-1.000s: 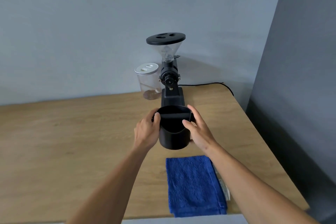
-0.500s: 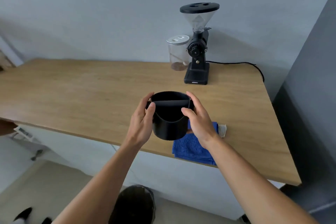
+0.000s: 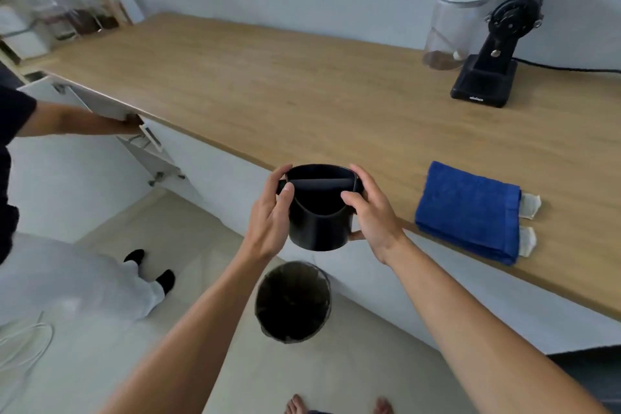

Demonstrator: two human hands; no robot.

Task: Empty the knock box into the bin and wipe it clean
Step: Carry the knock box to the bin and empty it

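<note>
Both hands, our left hand (image 3: pixel 268 222) and right hand (image 3: pixel 373 215), clasp the round black plastic knock box (image 3: pixel 319 212) by its sides, upright, just off the long wooden countertop's (image 3: pixel 302 91) front edge. Directly below the knock box stands the round black bin (image 3: pixel 292 302); the folded blue cloth (image 3: pixel 467 208) lies right of the knock box.

The knock box (image 3: pixel 319 212) between my hands is plain black, the bin (image 3: pixel 293 302) below it dark too. My cloth (image 3: pixel 467 210) is solid blue, lying on the light wood-grain worktop (image 3: pixel 302 87). The grinder (image 3: pixel 487 70) is black.
</note>
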